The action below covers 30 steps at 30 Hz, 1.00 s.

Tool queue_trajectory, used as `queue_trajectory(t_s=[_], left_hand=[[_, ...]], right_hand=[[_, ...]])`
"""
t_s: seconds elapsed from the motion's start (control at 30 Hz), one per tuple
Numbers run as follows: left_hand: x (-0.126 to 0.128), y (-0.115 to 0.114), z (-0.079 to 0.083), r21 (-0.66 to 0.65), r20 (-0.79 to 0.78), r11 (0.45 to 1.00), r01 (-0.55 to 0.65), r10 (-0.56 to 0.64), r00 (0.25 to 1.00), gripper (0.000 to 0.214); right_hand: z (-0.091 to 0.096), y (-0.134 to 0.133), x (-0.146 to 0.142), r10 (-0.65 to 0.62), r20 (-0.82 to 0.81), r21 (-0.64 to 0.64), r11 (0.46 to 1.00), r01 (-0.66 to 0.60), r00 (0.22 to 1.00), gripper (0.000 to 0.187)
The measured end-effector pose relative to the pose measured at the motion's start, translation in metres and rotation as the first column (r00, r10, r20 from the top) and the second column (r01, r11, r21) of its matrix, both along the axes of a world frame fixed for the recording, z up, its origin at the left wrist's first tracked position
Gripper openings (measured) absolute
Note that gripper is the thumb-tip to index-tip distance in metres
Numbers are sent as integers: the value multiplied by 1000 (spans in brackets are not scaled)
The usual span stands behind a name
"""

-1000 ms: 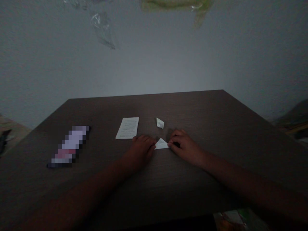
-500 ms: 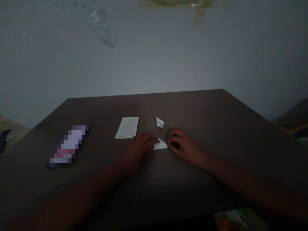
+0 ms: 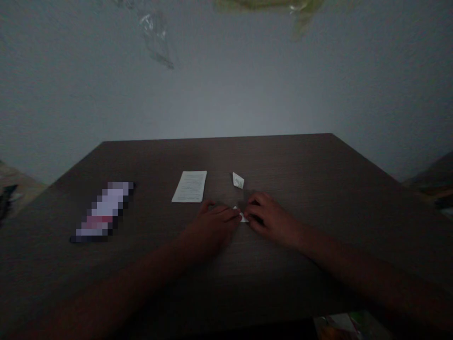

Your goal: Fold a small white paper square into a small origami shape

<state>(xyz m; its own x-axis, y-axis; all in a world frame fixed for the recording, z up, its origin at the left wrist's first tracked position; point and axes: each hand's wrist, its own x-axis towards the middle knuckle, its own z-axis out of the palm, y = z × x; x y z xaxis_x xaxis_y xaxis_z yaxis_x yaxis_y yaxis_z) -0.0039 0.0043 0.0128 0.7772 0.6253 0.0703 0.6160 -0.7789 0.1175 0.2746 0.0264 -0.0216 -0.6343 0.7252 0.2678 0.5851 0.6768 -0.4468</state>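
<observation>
A small piece of folded white paper lies on the dark wooden table, mostly covered by my hands. My left hand rests over its left part, fingers stretched out and pressing down. At the paper's right corner, my right hand has its thumb and fingertips closed together on the edge. Just beyond the hands stands another small folded paper piece, whitish with faint marks. A printed white sheet or thin stack of paper lies past my left hand.
On the left of the table is a phone with a pixelated screen. A pale wall rises behind the table's far edge, with clear and yellowish tape near its top. Partly seen packets are below the near edge.
My left hand has slid right across the folded paper, so less of it shows. My right hand stays at the right corner. The view has shifted slightly.
</observation>
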Motion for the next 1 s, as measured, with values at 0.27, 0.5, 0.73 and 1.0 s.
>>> queue_trajectory(t_s=[0.27,0.5,0.73,1.0], left_hand=[[-1,-1,0,-1,-45,1000,-22,22,999,51],[-1,1,4,48,-84,997,-55,59,995,42],[-4,6,-8,5,48,998,-61,60,997,34],[4,8,-10,-167,151,980,-110,135,979,20]], right_hand=[[14,-5,5,25,26,-47,999,-24,999,8],[13,-5,6,34,11,-58,998,-33,999,9],[4,-2,2,43,-66,-25,999,-45,997,10],[3,-8,-15,111,-25,-47,993,-112,994,5]])
